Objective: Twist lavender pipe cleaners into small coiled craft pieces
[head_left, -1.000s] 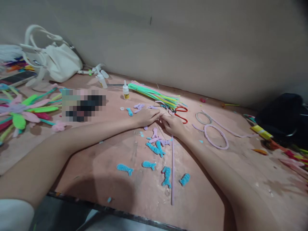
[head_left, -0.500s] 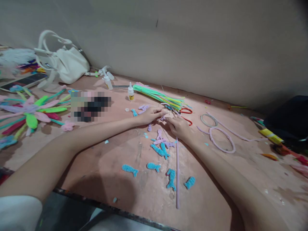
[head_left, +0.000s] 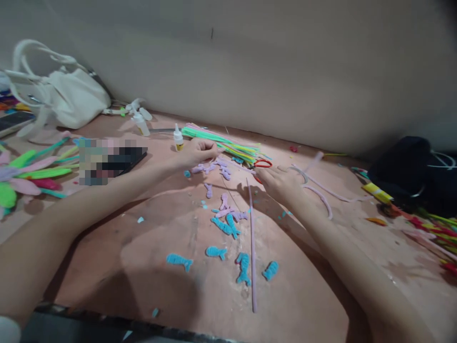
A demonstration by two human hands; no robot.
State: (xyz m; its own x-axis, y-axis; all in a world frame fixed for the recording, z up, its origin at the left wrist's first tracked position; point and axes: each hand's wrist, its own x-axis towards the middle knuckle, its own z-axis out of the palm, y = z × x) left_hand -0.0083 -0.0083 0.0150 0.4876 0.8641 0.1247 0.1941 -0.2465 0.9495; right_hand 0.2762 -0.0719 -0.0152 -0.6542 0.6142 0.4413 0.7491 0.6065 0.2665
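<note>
My left hand (head_left: 204,151) is closed in a pinch above several lilac fish shapes (head_left: 224,170); whatever sits in its fingertips is too small to make out. To the right, my right hand (head_left: 282,182) is closed over a lilac pipe cleaner (head_left: 243,166), which runs in at its fingertips; a blurred lilac end shows behind the knuckles. Red-handled scissors (head_left: 263,163) lie just beyond that hand. Several blue fish shapes (head_left: 216,252) are spread nearer to me, beside a straight lilac pipe cleaner (head_left: 253,247). More lilac fish (head_left: 232,213) lie mid-table.
Behind my hands lie a bundle of coloured pipe cleaners (head_left: 221,140) and a small glue bottle (head_left: 178,139). A white bag (head_left: 76,97), a dark phone (head_left: 132,159) and a pipe-cleaner flower (head_left: 24,171) are at left. A dark bag (head_left: 410,171) stands at right, near a wall (head_left: 285,71).
My hands have moved apart, the left one back to the left and the right one to the right. The view has turned slightly right, and the lilac fish under my hands now show.
</note>
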